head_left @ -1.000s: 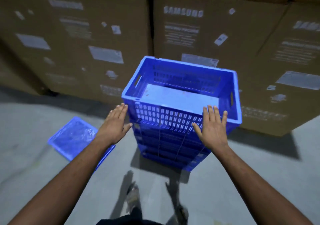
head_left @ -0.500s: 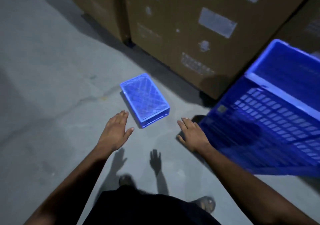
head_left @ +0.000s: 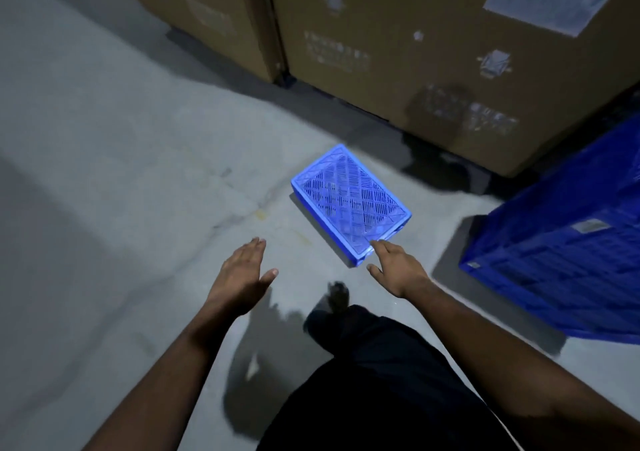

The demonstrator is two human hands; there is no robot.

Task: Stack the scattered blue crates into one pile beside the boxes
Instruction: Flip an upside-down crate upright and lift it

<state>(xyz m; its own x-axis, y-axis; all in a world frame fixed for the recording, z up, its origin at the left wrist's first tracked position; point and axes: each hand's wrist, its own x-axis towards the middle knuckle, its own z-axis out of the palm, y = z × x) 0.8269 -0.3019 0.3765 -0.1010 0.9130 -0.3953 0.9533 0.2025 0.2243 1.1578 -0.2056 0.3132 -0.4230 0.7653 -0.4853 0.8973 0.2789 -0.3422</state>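
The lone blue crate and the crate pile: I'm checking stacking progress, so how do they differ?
The lone crate lies low on the floor with its lattice base up; the crate pile stands far taller at the right. The right hand reaches the lone crate's near corner; nothing touches the pile. Both are blue slotted plastic, near the cardboard boxes.

Likely warehouse: tall labelled cardboard boxes (head_left: 433, 52), bare concrete floor (head_left: 104, 173), stacked blue crates (head_left: 568, 242)

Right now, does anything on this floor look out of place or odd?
Yes: one blue crate lies alone on the concrete floor, apparently bottom up with its lattice base showing, apart from the crate pile at the right beside the cardboard boxes. The right hand reaches to its near corner.
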